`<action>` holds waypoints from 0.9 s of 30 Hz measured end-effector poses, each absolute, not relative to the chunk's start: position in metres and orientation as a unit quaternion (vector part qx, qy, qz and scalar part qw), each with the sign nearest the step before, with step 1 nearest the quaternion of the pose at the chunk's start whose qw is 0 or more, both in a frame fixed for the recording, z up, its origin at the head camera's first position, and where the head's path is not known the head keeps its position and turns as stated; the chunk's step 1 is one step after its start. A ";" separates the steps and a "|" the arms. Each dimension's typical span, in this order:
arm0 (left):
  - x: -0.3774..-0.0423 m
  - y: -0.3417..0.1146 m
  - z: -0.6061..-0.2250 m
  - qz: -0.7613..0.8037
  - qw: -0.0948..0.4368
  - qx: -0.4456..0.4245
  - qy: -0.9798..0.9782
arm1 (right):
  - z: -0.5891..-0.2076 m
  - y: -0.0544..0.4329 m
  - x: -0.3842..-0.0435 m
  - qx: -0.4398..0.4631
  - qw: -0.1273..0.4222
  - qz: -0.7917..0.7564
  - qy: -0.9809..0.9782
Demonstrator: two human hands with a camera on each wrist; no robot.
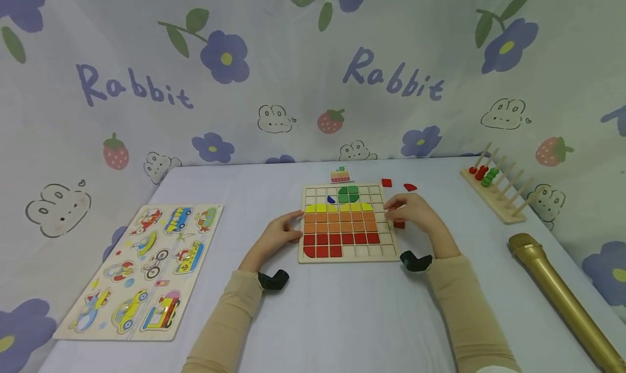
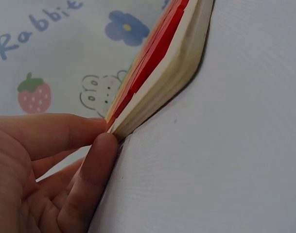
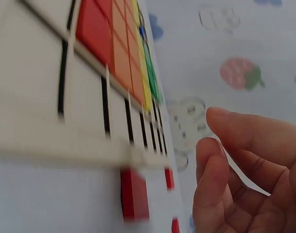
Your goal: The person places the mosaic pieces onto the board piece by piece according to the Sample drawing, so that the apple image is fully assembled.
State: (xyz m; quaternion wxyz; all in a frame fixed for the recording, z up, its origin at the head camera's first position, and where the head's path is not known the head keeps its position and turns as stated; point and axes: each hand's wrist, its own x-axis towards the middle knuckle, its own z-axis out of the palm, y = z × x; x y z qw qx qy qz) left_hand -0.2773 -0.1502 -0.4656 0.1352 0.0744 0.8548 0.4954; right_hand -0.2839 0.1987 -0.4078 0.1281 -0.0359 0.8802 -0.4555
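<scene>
A wooden grid board (image 1: 362, 252) lies flat, filled with bands of red (image 1: 320, 238), orange (image 1: 337, 222) and yellow (image 1: 318, 207) tiles. Green rounded tiles (image 1: 348, 194) sit near its top, beside a small blue piece (image 1: 331, 199). My left hand (image 1: 275, 237) touches the board's left edge, thumb and forefinger apart along it; the left wrist view shows these fingertips right at the rim. Just off the right edge hovers my right hand (image 1: 413, 212), fingers loosely bent, with nothing between thumb and fingers in the right wrist view. Below it lies a red block (image 3: 134, 194).
Behind the board lies a small picture card (image 1: 340, 174), with a red square (image 1: 387, 182) and a red rounded piece (image 1: 410, 187) to its right. A vehicle puzzle (image 1: 146, 275) lies left. A bead rack (image 1: 499, 185) and gold microphone (image 1: 557, 288) are right.
</scene>
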 end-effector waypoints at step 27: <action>-0.277 -0.150 -0.467 0.505 0.131 0.086 0.849 | -0.437 0.233 -0.295 0.035 0.106 -0.383 0.917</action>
